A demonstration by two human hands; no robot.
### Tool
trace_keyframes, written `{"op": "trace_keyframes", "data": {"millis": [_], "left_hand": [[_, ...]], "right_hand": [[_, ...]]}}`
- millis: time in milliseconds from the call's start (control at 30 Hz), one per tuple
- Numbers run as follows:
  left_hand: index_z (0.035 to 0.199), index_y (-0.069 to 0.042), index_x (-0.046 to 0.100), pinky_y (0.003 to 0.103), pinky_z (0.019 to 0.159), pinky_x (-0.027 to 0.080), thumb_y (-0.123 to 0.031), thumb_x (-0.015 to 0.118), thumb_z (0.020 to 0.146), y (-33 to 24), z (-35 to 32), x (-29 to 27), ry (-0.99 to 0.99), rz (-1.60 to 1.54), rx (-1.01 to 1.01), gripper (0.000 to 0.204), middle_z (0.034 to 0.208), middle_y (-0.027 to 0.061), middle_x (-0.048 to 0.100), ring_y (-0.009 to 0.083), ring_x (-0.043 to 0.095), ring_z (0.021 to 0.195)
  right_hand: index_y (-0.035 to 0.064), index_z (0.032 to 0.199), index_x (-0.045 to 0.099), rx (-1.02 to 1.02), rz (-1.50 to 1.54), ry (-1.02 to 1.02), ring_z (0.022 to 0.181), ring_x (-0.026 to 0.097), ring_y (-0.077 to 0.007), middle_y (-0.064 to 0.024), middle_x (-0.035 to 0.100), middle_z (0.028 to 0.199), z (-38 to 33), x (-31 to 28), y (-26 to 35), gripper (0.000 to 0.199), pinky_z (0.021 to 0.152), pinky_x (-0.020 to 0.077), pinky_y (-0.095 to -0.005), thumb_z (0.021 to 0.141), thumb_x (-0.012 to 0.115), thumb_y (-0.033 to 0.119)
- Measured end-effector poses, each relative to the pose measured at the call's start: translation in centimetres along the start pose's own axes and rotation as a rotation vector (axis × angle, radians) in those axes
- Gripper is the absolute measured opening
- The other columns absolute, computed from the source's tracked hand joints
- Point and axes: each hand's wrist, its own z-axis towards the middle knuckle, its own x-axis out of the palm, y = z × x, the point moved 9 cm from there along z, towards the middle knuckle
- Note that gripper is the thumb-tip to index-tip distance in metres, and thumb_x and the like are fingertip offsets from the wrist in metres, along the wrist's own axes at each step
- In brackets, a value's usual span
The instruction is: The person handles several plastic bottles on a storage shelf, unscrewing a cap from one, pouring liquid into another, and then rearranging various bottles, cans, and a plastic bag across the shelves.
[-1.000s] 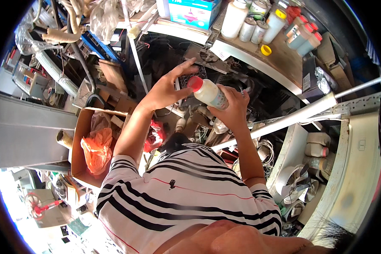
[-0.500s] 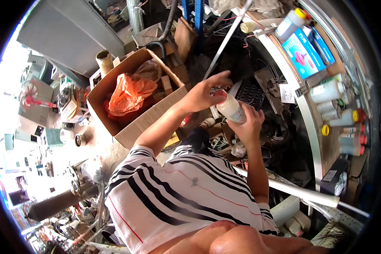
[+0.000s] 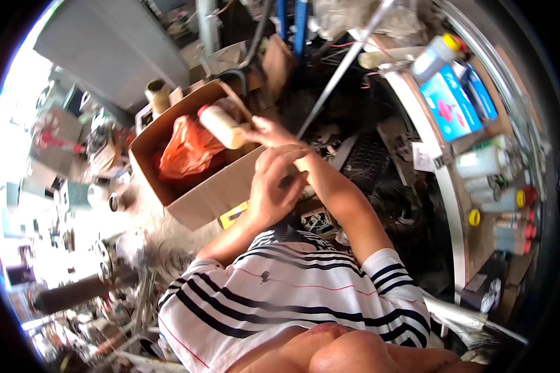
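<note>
A red fan [image 3: 62, 143] stands at far left, blurred, and right of it a grey cabinet [image 3: 112, 53]. Next comes a cardboard box [image 3: 211, 191], its top spread wide, with a crumpled orange plastic bag [image 3: 190, 149] inside. Over the box, right of the bag, a white bottle [image 3: 221, 126] with a red cap is tilted, cap end up and to the left. The left hand [image 3: 272, 186] is beside the box's near right corner, fingers apart and loosely bent, apparently holding nothing, its fingertips overlapping the right forearm. The right hand [image 3: 270, 132] reaches left across it to the bottle's base, thumb and fingers at that end; with the blur, I cannot tell whether they grip it or how far they are spread. Further right, a white pole [image 3: 348, 62] slants, and a shelf [image 3: 473, 248] carries a blue box [image 3: 451, 102], bottles and a yellow cap [image 3: 475, 217].
</note>
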Motion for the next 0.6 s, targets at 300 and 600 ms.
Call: {"op": "trace_keyframes", "data": {"millis": [300, 600], "left_hand": [[0.124, -0.001, 0.063, 0.042, 0.104, 0.045, -0.001, 0.07, 0.087, 0.1, 4.3, 8.3, 0.223, -0.219, 0.007, 0.037, 0.124, 0.017, 0.064, 0.0336, 0.06, 0.117], [0.136, -0.011, 0.058, 0.051, 0.114, 0.029, -0.017, 0.076, 0.085, -6.2, 8.3, 19.3, 0.522, -0.052, 0.354, 0.054, 0.136, 0.0119, 0.059, 0.0347, 0.049, 0.133]], "right_hand": [[0.003, 0.127, 0.065, 0.011, -0.27, -0.619, 0.094, 0.07, -0.018, -0.0099, 0.072, 0.111, -27.6, -13.8, 3.6, 0.04, 0.082, 0.0568, -0.0322, 0.091, 0.074, 0.016], [0.0036, 0.122, 0.061, -0.264, -0.984, -2.0, 0.088, 0.064, -0.0214, -0.0099, 0.068, 0.103, -61.9, -28.2, 21.6, 0.039, 0.08, 0.0522, -0.0361, 0.086, 0.074, 0.009]]}}
